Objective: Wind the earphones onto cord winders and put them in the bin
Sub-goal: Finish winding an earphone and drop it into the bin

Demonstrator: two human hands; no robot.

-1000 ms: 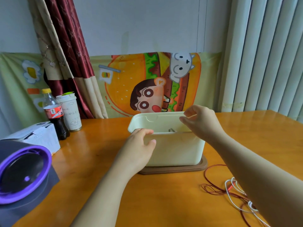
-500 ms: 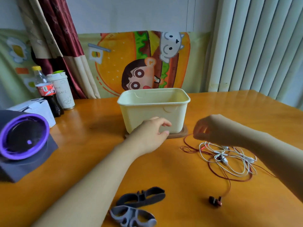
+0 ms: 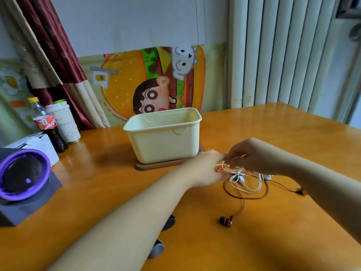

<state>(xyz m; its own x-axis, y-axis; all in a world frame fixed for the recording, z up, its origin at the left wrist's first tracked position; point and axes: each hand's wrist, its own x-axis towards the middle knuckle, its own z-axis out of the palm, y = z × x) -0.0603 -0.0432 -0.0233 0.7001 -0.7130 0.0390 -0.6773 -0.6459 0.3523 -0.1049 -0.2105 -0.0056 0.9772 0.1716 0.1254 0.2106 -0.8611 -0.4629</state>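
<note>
A cream plastic bin (image 3: pixel 166 141) stands on a brown board (image 3: pixel 156 166) at mid-table. Right of it, white earphones (image 3: pixel 247 182) lie tangled with red-corded earphones (image 3: pixel 248 197). One dark red earbud (image 3: pixel 226 221) lies nearer me and another (image 3: pixel 300 191) lies off to the right. My right hand (image 3: pixel 254 157) pinches the white cord at the top of the tangle. My left hand (image 3: pixel 203 170) reaches the tangle from the left, its fingertips hidden among the cords. Under my left forearm, a dark cord winder (image 3: pixel 169 222) and a grey one (image 3: pixel 157 249) are only partly visible.
At the left stand a purple-rimmed device (image 3: pixel 23 180), a white box (image 3: pixel 37 142), a cola bottle (image 3: pixel 46 126) and a paper cup (image 3: pixel 66 124). Curtains and a cartoon cloth hang behind the wooden table (image 3: pixel 273 231).
Both hands have left the bin and come down to the right onto the tangled earphones. The right hand now pinches the white cord, and my view has dropped toward the table.
</note>
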